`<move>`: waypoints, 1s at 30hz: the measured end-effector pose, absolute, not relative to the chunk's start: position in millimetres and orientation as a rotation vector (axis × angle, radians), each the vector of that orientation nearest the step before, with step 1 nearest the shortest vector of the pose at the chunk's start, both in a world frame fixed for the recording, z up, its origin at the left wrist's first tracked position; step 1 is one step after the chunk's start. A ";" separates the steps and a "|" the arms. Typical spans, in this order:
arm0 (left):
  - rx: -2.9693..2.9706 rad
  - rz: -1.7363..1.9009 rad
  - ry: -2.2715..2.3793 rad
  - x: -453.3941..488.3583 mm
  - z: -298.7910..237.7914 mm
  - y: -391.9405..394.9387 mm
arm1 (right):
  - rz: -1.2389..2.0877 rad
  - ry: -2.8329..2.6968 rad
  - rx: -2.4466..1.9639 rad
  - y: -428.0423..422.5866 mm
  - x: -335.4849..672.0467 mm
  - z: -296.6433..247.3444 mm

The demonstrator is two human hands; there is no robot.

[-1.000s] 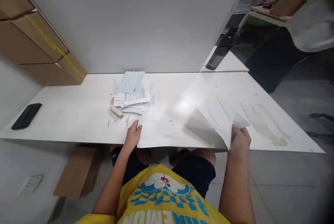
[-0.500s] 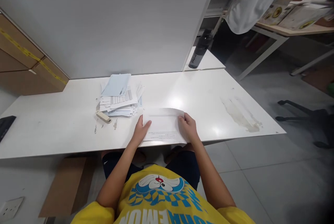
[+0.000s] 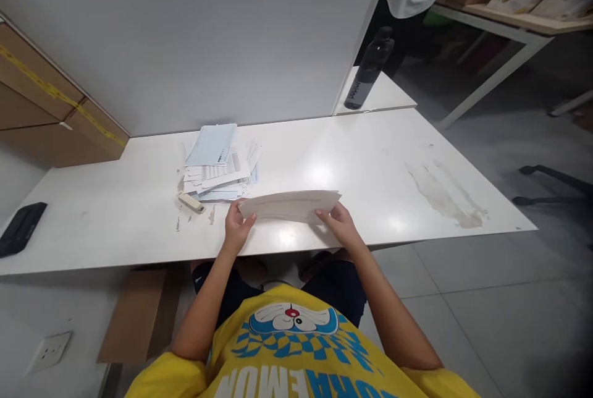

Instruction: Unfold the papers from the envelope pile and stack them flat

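Observation:
My two hands hold a thin sheaf of white sheets [image 3: 291, 205] just above the near edge of the white table [image 3: 380, 163]. My left hand [image 3: 238, 229] pinches its left end and my right hand [image 3: 336, 225] pinches its right end. The sheets are lifted and seen almost edge-on. A messy stack of papers and envelopes [image 3: 217, 164] lies on the table just beyond my left hand. A small beige stapler [image 3: 191, 203] lies at the stack's near left corner, with paper scraps beside it.
A dark bottle [image 3: 368, 70] stands on a lower surface at the back right. A black device [image 3: 21, 228] lies at the table's far left. Cardboard boxes [image 3: 50, 114] sit at the left wall, another under the table. A person in white stands at top right.
A second ago my right hand held a sheet out to the right. It came in over the sheets at centre, and both hands have now lifted them off the table.

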State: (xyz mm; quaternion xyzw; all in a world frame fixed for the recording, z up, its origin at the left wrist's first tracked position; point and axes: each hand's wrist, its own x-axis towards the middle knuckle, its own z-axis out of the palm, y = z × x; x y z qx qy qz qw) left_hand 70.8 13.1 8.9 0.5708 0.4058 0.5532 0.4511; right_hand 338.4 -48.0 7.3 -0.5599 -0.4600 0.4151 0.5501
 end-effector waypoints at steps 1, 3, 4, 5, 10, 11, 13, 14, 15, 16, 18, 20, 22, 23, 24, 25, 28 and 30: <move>1.385 1.377 1.006 71.8 5.3 10.9 | 0.991 -1.064 -1.316 -48.9 336.5 1.4; 1.366 1.386 1.026 75.1 2.8 6.8 | 0.980 -1.004 -1.288 -50.5 334.5 -8.6; 1.367 1.384 1.037 76.6 3.6 5.1 | 0.975 -0.967 -1.280 -51.3 334.5 -12.1; 1.375 1.373 1.045 77.5 5.5 3.6 | 0.976 -0.932 -1.282 -52.3 335.0 -14.6; 1.446 1.220 1.080 75.4 15.5 -1.7 | 0.996 -0.963 -1.326 -54.6 337.3 -12.4; 1.449 1.188 1.083 75.6 16.4 -2.5 | 0.989 -0.997 -1.324 -53.8 336.9 -9.8; 1.457 1.143 1.080 78.0 17.7 -5.0 | 0.995 -1.070 -1.307 -52.5 335.9 -4.2; 1.468 1.133 1.083 79.6 18.7 -7.0 | 1.004 -1.100 -1.304 -52.9 335.7 -1.6; 1.479 1.131 1.093 80.9 20.1 -9.5 | 1.008 -1.120 -1.318 -54.6 336.1 1.1; 1.488 1.134 1.114 81.0 22.2 -12.4 | 1.010 -1.139 -1.352 -57.7 337.0 3.9; 1.502 1.146 1.175 75.1 27.9 -17.4 | 1.013 -1.180 -1.469 -67.5 340.3 10.8; 1.543 1.198 1.260 58.0 34.3 -16.5 | 1.039 -1.220 -1.570 -78.9 343.6 20.9; 1.612 1.303 1.383 29.3 38.5 -5.3 | 1.117 -1.246 -1.577 -86.6 342.6 33.6; 1.655 1.361 1.466 12.1 38.6 4.2 | 1.168 -1.240 -1.554 -87.8 339.4 40.2; 1.703 1.391 1.552 -5.5 37.0 15.6 | 1.224 -1.224 -1.522 -87.0 334.0 46.0; 1.765 1.374 1.646 -22.4 33.6 27.9 | 1.290 -1.206 -1.488 -84.4 326.8 50.6; 2.007 1.056 1.768 -59.2 16.4 59.1 | 1.573 -1.192 -1.386 -70.1 299.1 52.8; 2.090 0.920 1.738 -69.3 5.9 68.6 | 1.734 -1.188 -1.339 -58.8 282.3 45.3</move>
